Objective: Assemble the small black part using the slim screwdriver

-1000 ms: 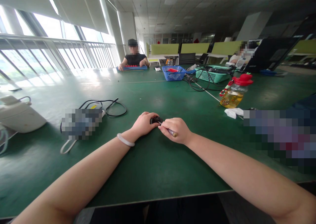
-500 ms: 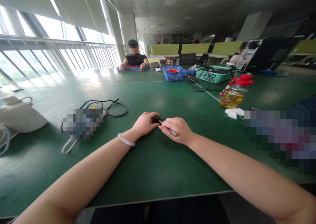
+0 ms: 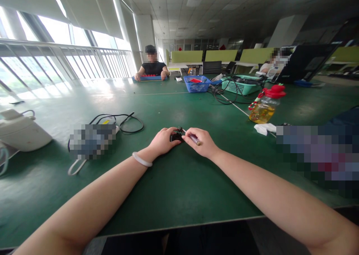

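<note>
My left hand (image 3: 165,140) is closed round a small black object (image 3: 176,136) on the green table, thumb along its near side and fingers over its far side. What kind of object it is cannot be made out. A slim screwdriver (image 3: 194,139) with a purplish-grey handle and a brownish end sits between the fingers and thumb of my right hand (image 3: 204,143). Its thin metal shaft points left and away from me, with the tip at the black object's far right part. My fingers partly hide both things. A white bangle (image 3: 142,160) is on my left wrist.
Left on the green table (image 3: 174,195) lie a blurred-out device (image 3: 92,142) with a black cable and a white container (image 3: 24,131). A red-capped bottle (image 3: 263,109) stands right. Farther back are a blue basket (image 3: 197,85), a green basket (image 3: 238,87) and a seated person (image 3: 152,66).
My right hand has changed its hold, with its fingers more stretched along the screwdriver, whose tip is slightly farther away. More of the black object shows. My left hand has stayed nearly still.
</note>
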